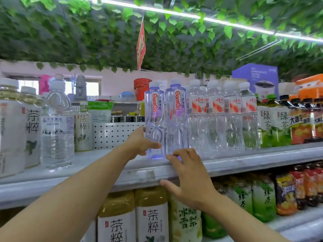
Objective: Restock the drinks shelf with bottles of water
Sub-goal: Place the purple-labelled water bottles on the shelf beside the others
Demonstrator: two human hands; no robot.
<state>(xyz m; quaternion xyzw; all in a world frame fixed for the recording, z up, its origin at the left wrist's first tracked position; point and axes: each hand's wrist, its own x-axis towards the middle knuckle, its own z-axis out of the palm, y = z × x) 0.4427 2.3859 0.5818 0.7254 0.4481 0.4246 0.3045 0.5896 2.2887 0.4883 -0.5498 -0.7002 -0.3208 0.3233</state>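
Two clear Ganten water bottles stand upright side by side on the top shelf point(244, 163). My left hand point(139, 142) is wrapped around the lower part of the left Ganten bottle point(154, 110), thumb in front, fingers behind. The right Ganten bottle point(175, 116) stands free beside it. My right hand point(188, 175) hovers with fingers spread at the shelf's front edge, just below that bottle's base, holding nothing. A row of red-labelled water bottles point(222, 116) stands immediately to the right.
A large water bottle point(56, 123) and pale tea bottles point(17, 128) stand at the left. A gap of bare shelf with a white pegboard back point(111, 135) lies between them and my left hand. Green tea bottles point(272, 123) fill the right. The lower shelf holds tea bottles point(150, 215).
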